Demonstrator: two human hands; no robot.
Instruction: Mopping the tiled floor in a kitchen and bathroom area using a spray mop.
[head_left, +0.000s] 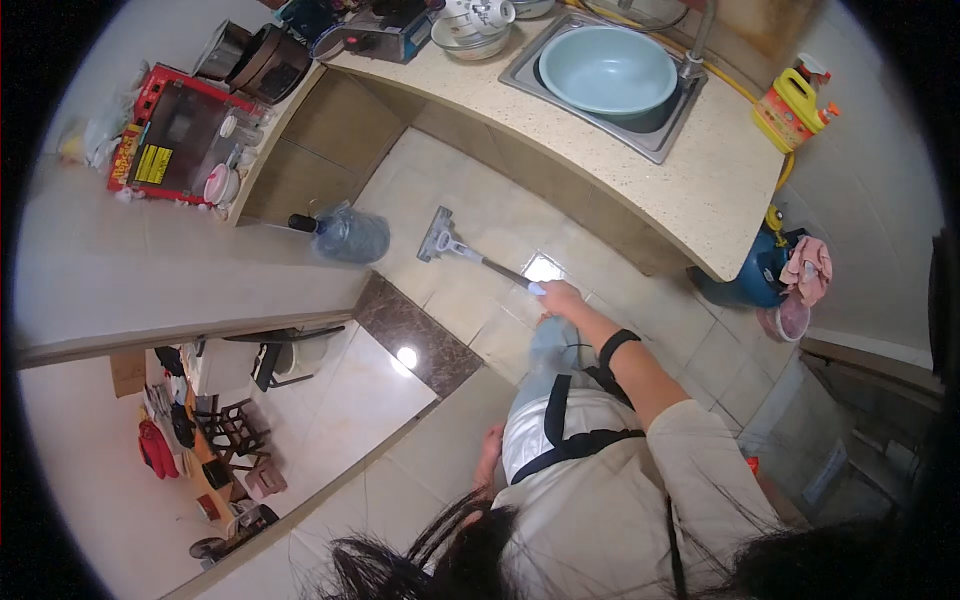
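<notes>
My right hand (561, 298) is closed around the handle of a flat-headed floor mop (484, 261), and the arm reaches forward over the floor. The mop's grey and white head (436, 234) lies on the tiled floor (480, 300), to the right of a large clear plastic water bottle (352, 234). My left hand (492, 444) hangs low beside my hip; its fingers are partly hidden, and whether it holds anything cannot be told.
A speckled counter (585, 146) curves ahead, bearing a metal sink (517, 73) with a blue basin (607, 71). A blue gas cylinder (750, 262) and a pink bucket (787, 319) stand at right. A dark stone threshold (412, 330) crosses the doorway at left.
</notes>
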